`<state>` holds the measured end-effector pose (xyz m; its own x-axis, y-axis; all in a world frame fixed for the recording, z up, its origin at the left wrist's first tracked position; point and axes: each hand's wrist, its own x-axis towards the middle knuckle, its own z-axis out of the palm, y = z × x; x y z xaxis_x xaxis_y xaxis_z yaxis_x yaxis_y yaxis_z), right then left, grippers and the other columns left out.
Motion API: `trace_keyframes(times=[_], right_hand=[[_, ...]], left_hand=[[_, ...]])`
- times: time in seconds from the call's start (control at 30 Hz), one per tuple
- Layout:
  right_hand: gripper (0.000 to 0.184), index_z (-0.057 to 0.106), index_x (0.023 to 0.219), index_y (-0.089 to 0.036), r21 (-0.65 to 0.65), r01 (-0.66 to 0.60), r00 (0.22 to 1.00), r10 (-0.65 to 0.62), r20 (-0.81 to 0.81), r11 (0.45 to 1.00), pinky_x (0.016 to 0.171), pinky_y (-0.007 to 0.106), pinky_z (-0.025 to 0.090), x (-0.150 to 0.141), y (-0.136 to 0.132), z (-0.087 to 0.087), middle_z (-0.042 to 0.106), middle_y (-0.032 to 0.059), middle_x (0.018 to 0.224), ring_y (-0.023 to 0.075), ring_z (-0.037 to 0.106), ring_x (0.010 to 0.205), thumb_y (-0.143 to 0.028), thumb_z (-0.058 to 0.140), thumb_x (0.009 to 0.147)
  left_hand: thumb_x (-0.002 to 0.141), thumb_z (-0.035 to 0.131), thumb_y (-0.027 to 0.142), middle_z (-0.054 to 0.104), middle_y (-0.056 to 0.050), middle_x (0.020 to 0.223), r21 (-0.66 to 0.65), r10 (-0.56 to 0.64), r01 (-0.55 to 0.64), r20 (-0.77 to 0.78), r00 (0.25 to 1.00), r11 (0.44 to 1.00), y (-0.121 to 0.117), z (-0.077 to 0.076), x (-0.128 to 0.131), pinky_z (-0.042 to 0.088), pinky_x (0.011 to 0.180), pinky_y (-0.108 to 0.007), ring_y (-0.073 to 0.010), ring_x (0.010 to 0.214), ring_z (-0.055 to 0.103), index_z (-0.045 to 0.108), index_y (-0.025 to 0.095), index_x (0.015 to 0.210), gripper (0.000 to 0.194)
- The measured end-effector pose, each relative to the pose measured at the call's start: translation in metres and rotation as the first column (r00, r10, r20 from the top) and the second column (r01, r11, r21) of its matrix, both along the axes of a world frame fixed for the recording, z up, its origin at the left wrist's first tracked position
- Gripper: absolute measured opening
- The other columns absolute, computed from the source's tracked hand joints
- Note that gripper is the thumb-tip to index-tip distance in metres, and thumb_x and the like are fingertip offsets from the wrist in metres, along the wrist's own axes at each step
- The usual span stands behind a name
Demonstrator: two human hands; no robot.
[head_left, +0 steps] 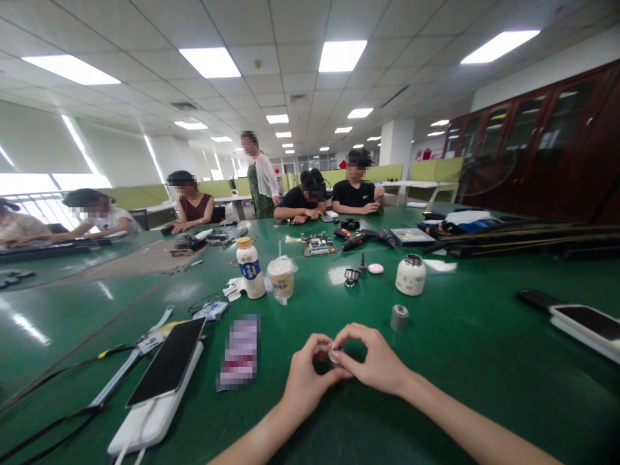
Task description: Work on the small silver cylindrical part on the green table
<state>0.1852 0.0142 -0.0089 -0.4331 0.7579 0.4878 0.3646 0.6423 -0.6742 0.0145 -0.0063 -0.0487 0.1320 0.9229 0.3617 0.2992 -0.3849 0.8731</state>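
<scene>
Close together above the green table (460, 387), both my hands curl around one small round metallic piece (334, 354). My left hand (310, 373) closes on it with thumb and fingertips from the left. From the right, my right hand (375, 360) pinches the same piece; fingers cover most of it. A grey metal cylinder (400, 319) stands just beyond my right hand. Farther back is a white flask (411, 278) with a face-like print and a bare metal neck. To its left lie a pink disc (375, 268), a dark stopper-like part (363, 263) and a ringed metal part (351, 277).
A milk bottle (251, 271) and a lidded plastic cup (281, 281) stand left of centre. A phone (167, 361) rests on a white power bank (150, 423), with cables nearby. A circuit board (317, 244) and power drill (356, 241) lie farther back. Several people sit opposite; another stands.
</scene>
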Motion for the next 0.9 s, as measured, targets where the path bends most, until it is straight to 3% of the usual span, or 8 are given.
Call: trace_keyframes(times=[0.23,0.43,0.67,0.8,0.9], right_hand=[[0.010,0.067,0.074,-0.022,0.009,0.051,0.997,-0.051,-0.052,0.999,0.074,0.029,0.046,-0.002,0.000,-0.006,0.069,-0.0014,0.077,0.0182,0.065,0.077,-0.013,0.067,0.079],[0.012,0.062,0.074,-0.021,-0.073,0.193,0.959,-0.203,-0.199,0.979,0.074,0.030,0.048,0.004,0.018,-0.016,0.069,0.0000,0.075,0.0187,0.066,0.077,-0.027,0.068,0.082],[0.008,0.065,0.072,-0.020,-0.160,0.255,0.958,-0.272,-0.091,0.953,0.068,0.033,0.047,0.031,0.052,-0.053,0.071,0.0020,0.072,0.0214,0.066,0.071,-0.026,0.069,0.076],[0.005,0.069,0.075,-0.022,-0.166,0.249,0.961,-0.265,-0.081,0.954,0.074,0.035,0.047,0.033,0.051,-0.059,0.074,0.0035,0.083,0.0241,0.067,0.085,-0.026,0.067,0.076],[0.008,0.068,0.071,-0.021,-0.180,0.233,0.962,-0.253,-0.099,0.956,0.076,0.037,0.049,0.032,0.051,-0.058,0.075,0.0042,0.081,0.0250,0.068,0.085,-0.027,0.067,0.077]], left_hand=[[0.063,0.086,0.021,0.075,0.004,0.079,-0.014,-0.006,0.006,0.006,1.000,1.000,0.000,-0.001,0.001,0.048,0.070,-0.022,-0.0159,0.074,0.067,0.058,0.020,0.094,0.042],[0.060,0.088,0.025,0.075,0.002,0.079,-0.011,0.025,-0.025,0.000,1.000,1.000,0.001,0.000,0.001,0.049,0.070,-0.024,-0.0172,0.074,0.067,0.059,0.020,0.095,0.046],[0.059,0.089,0.025,0.074,0.002,0.079,-0.027,0.030,-0.030,0.000,1.000,0.999,0.002,0.000,0.001,0.050,0.069,-0.024,-0.0170,0.073,0.066,0.060,0.019,0.094,0.046],[0.059,0.089,0.025,0.074,0.002,0.079,-0.033,0.023,-0.022,0.014,1.000,0.999,0.001,0.000,0.001,0.050,0.069,-0.024,-0.0169,0.073,0.067,0.060,0.019,0.093,0.045],[0.059,0.089,0.025,0.074,0.002,0.080,-0.036,0.020,-0.019,0.019,1.000,0.999,0.001,0.000,0.001,0.050,0.070,-0.023,-0.0170,0.074,0.067,0.061,0.019,0.093,0.045]])
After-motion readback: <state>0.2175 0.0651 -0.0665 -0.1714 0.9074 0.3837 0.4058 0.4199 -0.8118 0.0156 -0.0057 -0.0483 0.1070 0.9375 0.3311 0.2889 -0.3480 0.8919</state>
